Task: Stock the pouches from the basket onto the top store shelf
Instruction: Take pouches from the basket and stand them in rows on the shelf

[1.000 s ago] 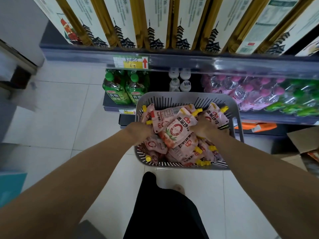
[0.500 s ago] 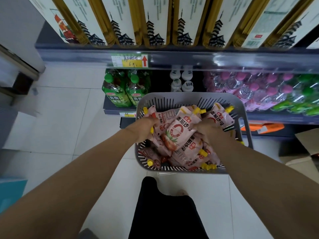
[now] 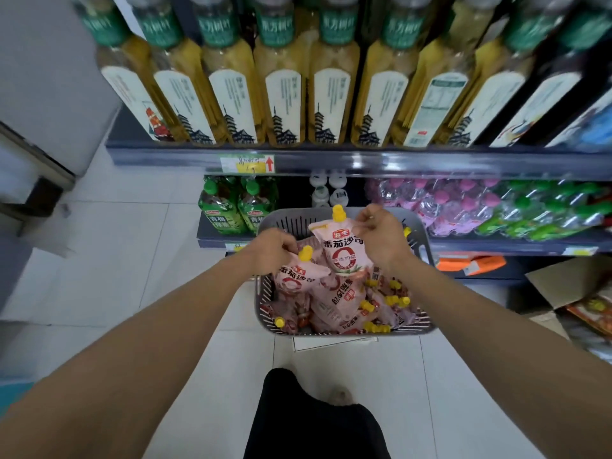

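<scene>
A grey slotted basket [image 3: 427, 256] sits on the floor in front of the shelving, filled with several pink pouches with yellow caps [image 3: 341, 303]. My left hand [image 3: 273, 250] grips one pouch [image 3: 294, 276] by its top corner, just above the basket's left side. My right hand [image 3: 381, 236] pinches the upper corner of a second pouch [image 3: 341, 250], which hangs upright above the basket with its yellow cap on top. The top store shelf is out of view.
A shelf [image 3: 331, 160] of tall yellow bottles [image 3: 284, 94] runs above the basket. Under it stand green bottles [image 3: 238, 210], white caps and pink-capped water packs [image 3: 447, 203]. An open cardboard box [image 3: 569, 286] lies at right. My leg [image 3: 314, 419] stands behind the basket.
Both hands rose out of the basket, each lifting a pouch by its top. The view tilted up, showing more of the yellow bottles.
</scene>
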Demonstrator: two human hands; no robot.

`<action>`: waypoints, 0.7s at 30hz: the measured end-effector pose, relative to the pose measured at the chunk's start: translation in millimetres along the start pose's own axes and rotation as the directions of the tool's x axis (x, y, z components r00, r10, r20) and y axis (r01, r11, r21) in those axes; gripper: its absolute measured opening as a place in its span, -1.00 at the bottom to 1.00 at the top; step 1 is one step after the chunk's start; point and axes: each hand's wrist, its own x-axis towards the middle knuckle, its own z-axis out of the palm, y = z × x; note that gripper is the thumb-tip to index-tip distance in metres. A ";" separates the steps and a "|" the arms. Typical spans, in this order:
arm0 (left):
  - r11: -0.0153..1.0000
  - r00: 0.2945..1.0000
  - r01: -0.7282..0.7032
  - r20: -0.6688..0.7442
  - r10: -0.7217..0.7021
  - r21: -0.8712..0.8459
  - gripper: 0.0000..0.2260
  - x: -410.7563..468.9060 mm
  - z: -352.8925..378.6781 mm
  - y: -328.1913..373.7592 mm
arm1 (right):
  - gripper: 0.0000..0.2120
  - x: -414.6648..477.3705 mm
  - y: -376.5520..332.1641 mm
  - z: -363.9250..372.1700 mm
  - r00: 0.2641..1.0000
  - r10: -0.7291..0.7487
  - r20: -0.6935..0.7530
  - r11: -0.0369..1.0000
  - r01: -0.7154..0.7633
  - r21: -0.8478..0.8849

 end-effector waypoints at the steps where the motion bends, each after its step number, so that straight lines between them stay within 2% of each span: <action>1: 0.993 1.000 0.028 0.013 -0.026 -0.117 -0.98 -7.9 -10.9 9.1 | -0.78 -4.6 -9.9 -9.5 1.000 -0.015 -0.010 1.000 0.015 0.018; 4: 0.925 0.998 0.053 -0.006 -0.059 -0.378 -0.96 -35.7 -43.2 34.4 | -0.82 -24.5 -50.8 -37.9 0.992 -0.119 -0.047 0.991 0.121 0.049; 8: 0.853 0.999 0.010 -0.034 -0.032 -0.522 -0.97 -75.0 -81.6 77.3 | -0.88 -53.2 -112.2 -75.0 0.969 -0.233 -0.086 0.969 0.239 0.057; 13: 0.837 0.980 -0.175 -0.173 0.098 -0.519 -0.96 -127.4 -125.3 129.6 | -0.79 -88.8 -185.2 -115.2 0.923 -0.353 -0.155 0.925 0.369 0.090; 15: 0.827 0.964 -0.235 -0.231 0.131 -0.510 -0.97 -147.3 -142.3 148.3 | -0.81 -102.7 -212.7 -128.7 0.901 -0.393 -0.182 0.902 0.416 0.113; 21: 0.792 0.890 -0.387 -0.417 0.186 -0.472 -0.98 -203.8 -189.6 199.7 | -0.78 -129.1 -282.0 -163.7 0.842 -0.471 -0.262 0.838 0.520 0.166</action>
